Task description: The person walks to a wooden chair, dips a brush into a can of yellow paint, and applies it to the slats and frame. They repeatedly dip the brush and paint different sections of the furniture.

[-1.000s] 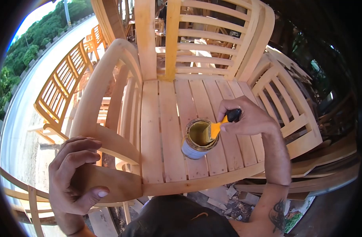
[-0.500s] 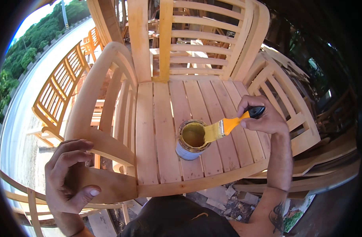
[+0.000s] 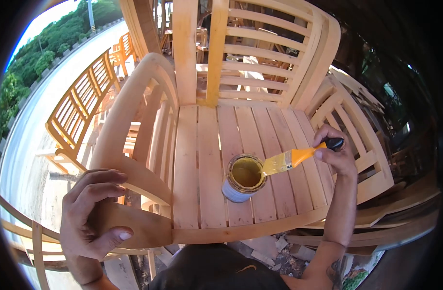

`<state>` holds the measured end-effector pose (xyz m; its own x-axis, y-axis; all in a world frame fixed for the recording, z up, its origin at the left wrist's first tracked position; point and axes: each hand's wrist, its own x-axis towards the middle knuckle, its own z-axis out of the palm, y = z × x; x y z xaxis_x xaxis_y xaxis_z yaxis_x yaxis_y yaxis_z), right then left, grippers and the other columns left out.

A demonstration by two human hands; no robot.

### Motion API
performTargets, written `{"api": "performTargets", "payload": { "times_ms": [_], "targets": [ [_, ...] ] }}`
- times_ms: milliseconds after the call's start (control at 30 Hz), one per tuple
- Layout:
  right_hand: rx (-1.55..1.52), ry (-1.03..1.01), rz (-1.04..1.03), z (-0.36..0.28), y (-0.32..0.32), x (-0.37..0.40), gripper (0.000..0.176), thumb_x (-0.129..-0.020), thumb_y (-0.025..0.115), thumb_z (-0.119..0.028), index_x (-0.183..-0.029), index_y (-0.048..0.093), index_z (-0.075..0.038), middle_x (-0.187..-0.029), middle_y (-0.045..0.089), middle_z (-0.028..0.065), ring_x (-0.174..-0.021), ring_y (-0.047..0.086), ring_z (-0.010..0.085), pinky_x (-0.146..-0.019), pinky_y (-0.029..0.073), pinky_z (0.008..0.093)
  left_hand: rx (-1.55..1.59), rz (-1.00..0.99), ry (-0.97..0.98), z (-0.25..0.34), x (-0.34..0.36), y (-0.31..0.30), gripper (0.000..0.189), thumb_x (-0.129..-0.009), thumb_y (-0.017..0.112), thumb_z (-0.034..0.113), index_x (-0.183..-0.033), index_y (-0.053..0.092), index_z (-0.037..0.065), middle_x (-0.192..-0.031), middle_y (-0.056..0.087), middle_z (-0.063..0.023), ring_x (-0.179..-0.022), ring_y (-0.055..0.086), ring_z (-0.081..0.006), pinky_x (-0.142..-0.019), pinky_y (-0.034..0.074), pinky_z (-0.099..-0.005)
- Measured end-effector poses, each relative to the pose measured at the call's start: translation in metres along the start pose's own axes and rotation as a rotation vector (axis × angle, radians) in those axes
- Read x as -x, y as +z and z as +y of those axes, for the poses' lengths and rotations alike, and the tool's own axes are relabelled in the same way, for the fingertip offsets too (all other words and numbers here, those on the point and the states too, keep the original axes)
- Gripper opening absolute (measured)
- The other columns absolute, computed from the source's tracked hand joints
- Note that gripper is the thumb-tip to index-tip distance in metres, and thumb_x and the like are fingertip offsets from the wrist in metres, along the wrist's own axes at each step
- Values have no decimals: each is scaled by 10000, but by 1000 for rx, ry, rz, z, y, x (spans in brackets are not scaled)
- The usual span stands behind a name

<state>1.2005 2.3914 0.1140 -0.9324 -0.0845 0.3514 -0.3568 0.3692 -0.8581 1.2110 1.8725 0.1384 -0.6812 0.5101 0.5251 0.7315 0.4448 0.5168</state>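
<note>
A pale wooden bench (image 3: 274, 193) with a slatted seat and slatted back fills the middle. On its seat stands an open paint can (image 3: 237, 195), with yellowish-brown liquid inside and a stained rim. My right hand (image 3: 336, 153) is closed round the black-ended yellow handle of a paintbrush (image 3: 302, 156). The brush is nearly level, its coated bristles at the right side of the can's rim. With curved fingers and thumb, my left hand (image 3: 93, 212) grips the front post (image 3: 139, 224) below the bench's left armrest. Part of its palm is hidden.
Another slatted bench (image 3: 81, 104) stands outside at left, beside a pale road (image 3: 25, 125). Curved wooden parts (image 3: 376, 212) lie at lower right. Wood scraps (image 3: 265, 246) litter the ground below the front edge. An orange-toned chair (image 3: 124, 50) is farther back.
The paintbrush has drawn slightly right, its bristles moving from over the can's opening to the rim. The whole view has shifted a little. My left hand keeps its grip on the post.
</note>
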Motion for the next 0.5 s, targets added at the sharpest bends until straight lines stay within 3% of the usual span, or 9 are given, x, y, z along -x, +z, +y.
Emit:
{"api": "performTargets", "payload": {
  "times_ms": [133,267,400,500],
  "targets": [
    [-153,-22,120,26,4,1,270,-796,824,-189,-932,645,-38,-740,602,14,-630,568,75,-569,436,215,-27,-26,89,-2,-2,-8,559,-722,888,405,-1073,696,14,-1150,706,-237,-1059,698,-369,-863,564,-464],
    [-272,-71,275,42,17,-14,272,-858,808,-216,-959,639,-28,-734,639,53,-578,592,102,-511,472,225,32,216,301,-9,11,-17,445,-811,853,411,-1020,690,53,-984,761,-168,-971,742,-345,-889,565,-463],
    [-267,-100,327,32,48,-55,262,-945,762,-224,-1046,677,2,-756,670,67,-575,589,112,-528,475,240,68,430,210,-10,40,-22,495,-867,782,533,-961,669,60,-917,759,-142,-921,741,-339,-889,564,-470],
    [-158,-89,275,24,87,-101,293,-972,747,-238,-1111,696,15,-784,680,77,-613,612,111,-558,505,245,136,379,198,-20,48,-19,510,-851,785,536,-960,683,48,-910,756,-148,-931,733,-355,-915,553,-484]
  ]
}}
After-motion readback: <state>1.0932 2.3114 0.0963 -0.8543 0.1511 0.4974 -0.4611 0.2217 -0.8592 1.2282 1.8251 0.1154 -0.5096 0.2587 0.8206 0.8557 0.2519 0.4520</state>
